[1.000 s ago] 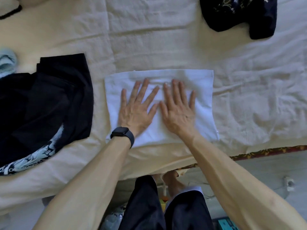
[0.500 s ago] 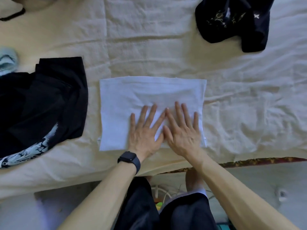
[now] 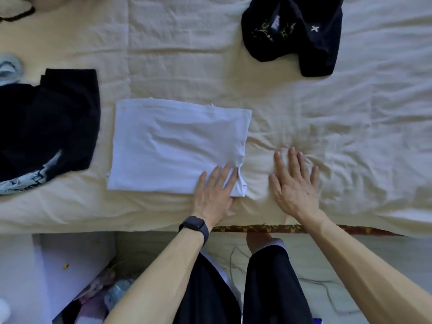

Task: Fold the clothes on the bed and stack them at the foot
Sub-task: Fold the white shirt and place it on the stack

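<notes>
A folded white garment (image 3: 177, 148) lies flat as a rectangle near the bed's front edge. My left hand (image 3: 215, 190), with a dark watch on its wrist, rests with straight fingers on the garment's near right corner, where the cloth bunches a little. My right hand (image 3: 294, 183) lies flat with fingers spread on the bare cream sheet (image 3: 350, 136), just right of the white garment and apart from it. A folded black garment with a pale print (image 3: 46, 127) lies to the left. A crumpled dark garment with embroidery (image 3: 294, 31) sits at the far right.
A light blue cloth (image 3: 9, 69) shows at the left edge. A patterned trim (image 3: 280, 229) runs along the bed's front edge. Below it are my legs in dark trousers, white cables (image 3: 327, 291) on the floor and clutter (image 3: 105, 293) at lower left.
Both hands slid back over the white garment toward the near edge, then right. My right hand left the garment for the sheet; my left now sits on its near right corner.
</notes>
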A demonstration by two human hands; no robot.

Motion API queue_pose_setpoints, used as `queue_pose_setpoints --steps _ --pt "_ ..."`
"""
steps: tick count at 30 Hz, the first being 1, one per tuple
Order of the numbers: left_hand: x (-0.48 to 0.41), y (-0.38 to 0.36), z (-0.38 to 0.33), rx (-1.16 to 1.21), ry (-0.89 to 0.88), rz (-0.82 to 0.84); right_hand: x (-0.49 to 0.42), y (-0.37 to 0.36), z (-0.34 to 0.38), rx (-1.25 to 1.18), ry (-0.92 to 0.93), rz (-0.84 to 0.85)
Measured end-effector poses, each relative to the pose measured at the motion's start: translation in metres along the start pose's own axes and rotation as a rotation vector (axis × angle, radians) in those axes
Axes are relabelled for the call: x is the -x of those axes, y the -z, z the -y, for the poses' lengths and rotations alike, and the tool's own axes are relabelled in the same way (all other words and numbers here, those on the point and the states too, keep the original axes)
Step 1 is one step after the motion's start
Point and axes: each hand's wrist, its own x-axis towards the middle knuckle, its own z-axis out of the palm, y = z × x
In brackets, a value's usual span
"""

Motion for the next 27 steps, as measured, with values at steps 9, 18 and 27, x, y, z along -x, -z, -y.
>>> queue_pose_setpoints --steps 9,18,27 --pt "0.023 0.059 -0.010 0.632 0.391 -0.488 -0.001 0.055 0.038 -0.603 -0.117 -0.006" --pt "0.035 0.072 0.013 1.100 0.700 -0.529 -0.080 0.093 0.111 -1.220 -0.288 0.369" --pt "0.058 0.058 0.049 1.318 0.798 -0.556 -0.111 0.102 0.153 -0.957 -0.226 0.231"
